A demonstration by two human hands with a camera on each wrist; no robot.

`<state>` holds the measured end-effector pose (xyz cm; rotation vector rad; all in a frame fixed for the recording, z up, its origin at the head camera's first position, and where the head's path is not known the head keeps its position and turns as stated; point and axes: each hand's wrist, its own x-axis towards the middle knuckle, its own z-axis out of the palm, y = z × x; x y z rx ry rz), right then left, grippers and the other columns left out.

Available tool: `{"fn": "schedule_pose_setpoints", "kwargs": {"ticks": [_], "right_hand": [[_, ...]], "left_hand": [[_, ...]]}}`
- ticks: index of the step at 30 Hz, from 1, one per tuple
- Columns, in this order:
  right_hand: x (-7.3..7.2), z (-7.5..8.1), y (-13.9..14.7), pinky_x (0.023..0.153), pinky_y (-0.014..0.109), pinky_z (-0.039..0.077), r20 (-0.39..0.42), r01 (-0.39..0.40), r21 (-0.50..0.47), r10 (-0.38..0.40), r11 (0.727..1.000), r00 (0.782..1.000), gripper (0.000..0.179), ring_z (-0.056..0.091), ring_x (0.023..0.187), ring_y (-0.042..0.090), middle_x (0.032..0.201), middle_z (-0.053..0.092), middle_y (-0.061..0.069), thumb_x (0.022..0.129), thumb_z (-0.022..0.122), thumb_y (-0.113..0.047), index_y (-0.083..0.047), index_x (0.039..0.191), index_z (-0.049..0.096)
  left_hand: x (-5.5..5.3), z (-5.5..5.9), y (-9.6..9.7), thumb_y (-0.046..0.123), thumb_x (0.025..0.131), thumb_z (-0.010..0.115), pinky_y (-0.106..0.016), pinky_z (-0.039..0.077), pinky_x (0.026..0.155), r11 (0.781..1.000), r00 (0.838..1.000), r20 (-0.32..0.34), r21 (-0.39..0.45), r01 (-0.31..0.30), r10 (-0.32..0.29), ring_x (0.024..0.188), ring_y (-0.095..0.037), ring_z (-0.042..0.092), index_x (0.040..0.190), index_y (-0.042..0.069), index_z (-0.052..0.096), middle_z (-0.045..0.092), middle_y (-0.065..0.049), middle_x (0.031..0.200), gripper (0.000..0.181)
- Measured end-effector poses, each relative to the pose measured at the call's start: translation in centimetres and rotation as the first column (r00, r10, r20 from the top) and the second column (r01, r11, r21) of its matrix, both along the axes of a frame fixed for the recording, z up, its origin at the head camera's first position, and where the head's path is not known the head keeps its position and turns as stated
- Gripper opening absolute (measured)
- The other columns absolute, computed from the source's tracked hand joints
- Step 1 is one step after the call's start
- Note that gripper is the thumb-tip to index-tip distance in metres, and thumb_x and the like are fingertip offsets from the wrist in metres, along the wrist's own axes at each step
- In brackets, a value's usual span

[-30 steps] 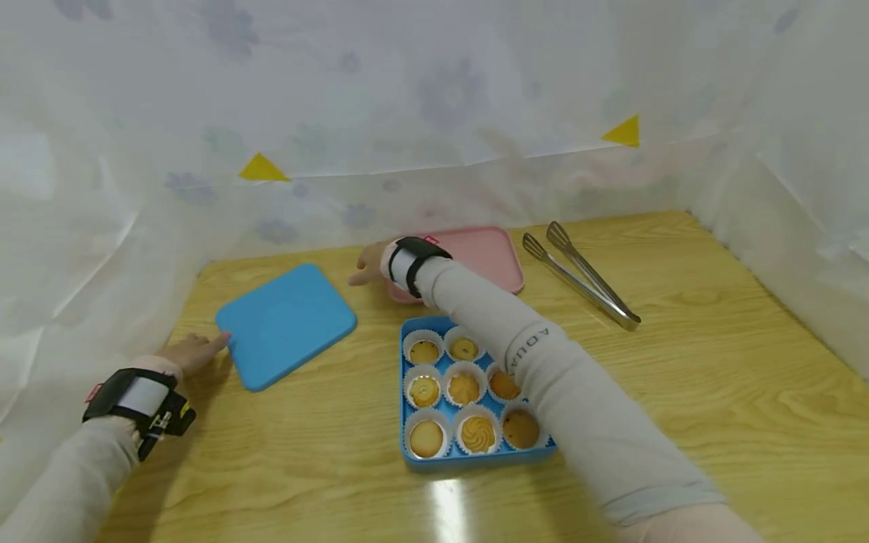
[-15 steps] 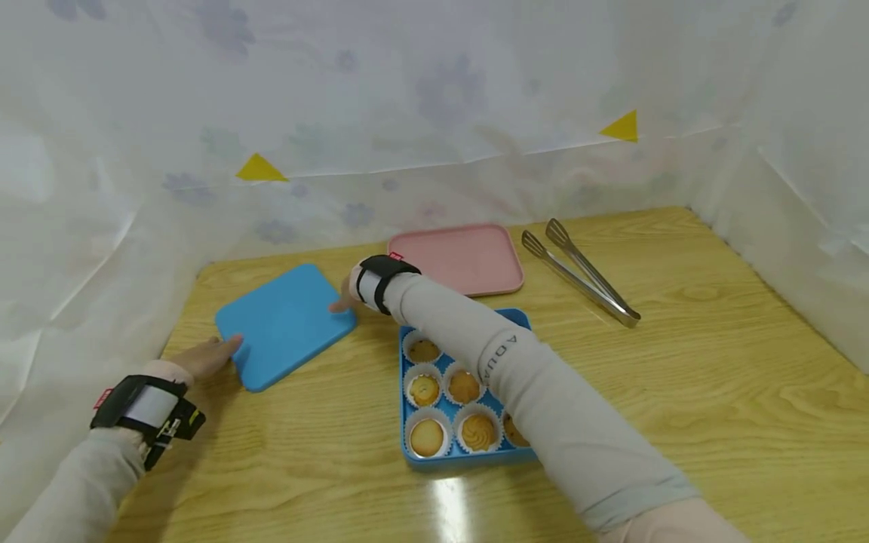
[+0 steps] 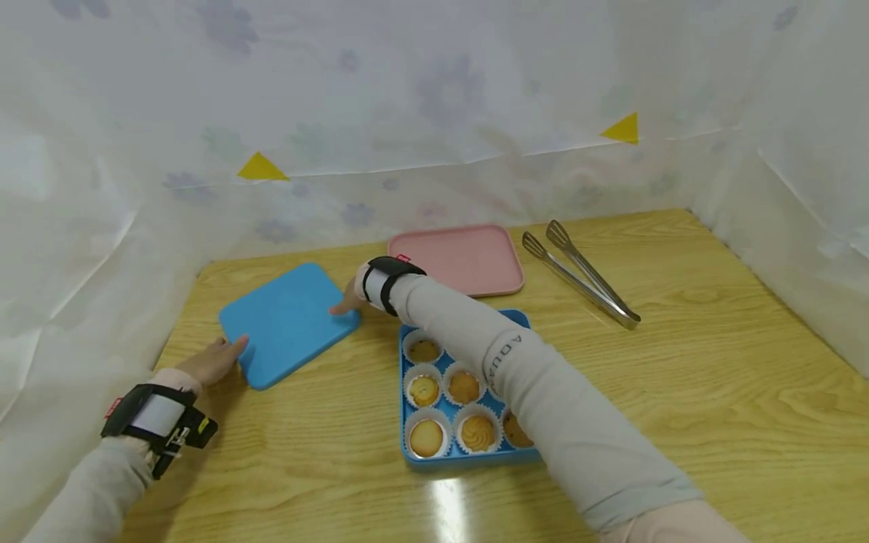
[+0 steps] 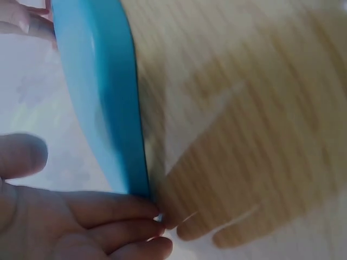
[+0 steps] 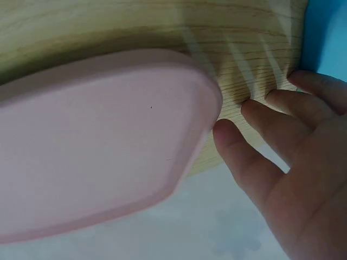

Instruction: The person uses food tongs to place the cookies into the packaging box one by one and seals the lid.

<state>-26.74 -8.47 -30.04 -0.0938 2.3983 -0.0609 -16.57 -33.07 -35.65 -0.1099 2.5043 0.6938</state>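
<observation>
A flat blue lid (image 3: 288, 324) with rounded corners lies on the table at left. My left hand (image 3: 213, 362) is at its left edge; in the left wrist view its straight fingers (image 4: 116, 208) touch the lid's side, while the thumb stands apart. At the lid's right corner is my right hand (image 3: 348, 299). Its fingers (image 5: 276, 130) are spread and nearly straight in the right wrist view, one of them against the blue edge. A blue box (image 3: 405, 422) with several cookies in white paper cups stands in front, partly hidden by my right sleeve.
Behind my right wrist lies a pink tray (image 3: 468, 260). Metal tongs (image 3: 584, 279) rest to the tray's right, their arms spread. White plastic sheeting (image 3: 434, 113) with yellow triangles encloses the back and sides of the wooden table (image 3: 733, 362).
My right hand has come from beside the pink tray down to the lid's right corner. My left hand has moved a little to the right, and the lid has shifted slightly right.
</observation>
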Motion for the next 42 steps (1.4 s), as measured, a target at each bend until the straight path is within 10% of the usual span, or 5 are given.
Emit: {"fn": "schedule_pose_setpoints", "kwargs": {"ticks": [11,17,24,32,42], "right_hand": [[-1.7,-1.4,1.1,0.107,0.034,0.039,-0.081,-0.253,-0.188,0.241,0.949,0.967,0.068,0.041,0.136,0.018,0.153,0.038,0.0,0.095,0.042,-0.061,-0.022,0.15,0.036],[-2.8,-2.1,1.3,0.052,0.017,0.032,-0.479,-0.31,-0.418,0.083,0.854,0.874,0.043,0.039,0.05,0.007,0.054,0.042,-0.003,0.102,0.049,-0.034,-0.006,0.073,0.062],[-1.7,0.1,3.3,0.067,0.019,0.049,-0.561,-0.278,-0.604,-0.15,0.747,0.814,0.032,0.065,0.081,0.013,0.1,0.074,0.006,0.097,0.06,-0.032,-0.008,0.114,0.073],[0.4,1.6,9.6,0.085,0.029,0.056,-0.41,-0.203,-0.817,-0.295,0.539,0.863,0.042,0.066,0.108,0.026,0.124,0.065,0.016,0.092,0.068,-0.022,0.0,0.127,0.062],[5.8,2.8,20.1,0.066,0.034,0.06,-0.383,-0.217,-0.849,-0.278,0.482,0.881,0.049,0.069,0.072,0.019,0.095,0.071,0.021,0.091,0.069,-0.015,0.001,0.135,0.055]], "left_hand": [[0.9,-0.2,0.3,0.051,0.103,0.014,-0.067,0.005,0.112,0.992,0.994,-0.063,0.091,-0.085,0.091,0.136,-0.059,-0.006,0.142,-0.02,-0.008,-0.01,-0.042,0.147,0.084],[1.1,0.6,1.7,0.043,0.105,0.022,-0.065,0.016,0.112,0.964,0.961,-0.225,0.244,-0.105,0.162,0.139,-0.057,0.006,0.147,-0.014,-0.005,0.001,-0.041,0.15,0.075],[1.1,1.3,4.7,0.03,0.105,0.034,-0.033,0.033,0.114,0.656,0.866,-0.177,0.726,-0.207,0.468,0.145,-0.03,0.023,0.153,0.015,-0.01,0.004,-0.023,0.159,0.067],[1.5,2.4,8.8,0.011,0.097,0.056,-0.017,0.056,0.076,0.34,0.792,-0.16,0.938,-0.064,0.589,0.095,0.002,0.066,0.154,0.008,0.017,0.065,0.007,0.124,0.069],[3.1,4.6,14.4,0.009,0.094,0.062,-0.023,0.057,0.081,0.5,0.833,-0.282,0.866,0.007,0.477,0.092,-0.001,0.068,0.15,0.006,0.031,0.07,0.01,0.109,0.064]]}}
